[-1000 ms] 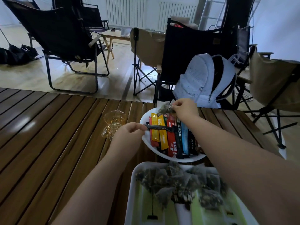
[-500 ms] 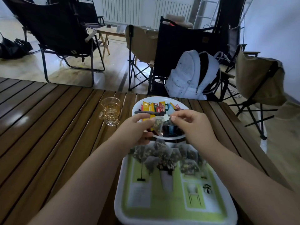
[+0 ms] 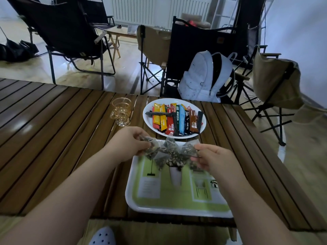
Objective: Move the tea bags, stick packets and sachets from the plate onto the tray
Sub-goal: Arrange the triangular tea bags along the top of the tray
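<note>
- Leftward, a glass cup (image 3: 121, 112) stands beside the white plate (image 3: 147, 123) of stick packets (image 3: 177, 119); a backpack (image 3: 203, 76) sits beyond.
- My left hand (image 3: 126, 144) pinches the tea bags (image 3: 172, 153) at their left edge, my right hand (image 3: 214, 159) at their right, over the tray's (image 3: 177, 212) far end.
- Translucent mesh pouches, dark leaves inside.

Mesh tea bags (image 3: 169, 152) heaped on tray (image 3: 177, 207), stick packets (image 3: 175, 119) on plate (image 3: 147, 119)

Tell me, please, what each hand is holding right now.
Left hand: pinching tea bags.
Right hand: pinching tea bags too.
</note>
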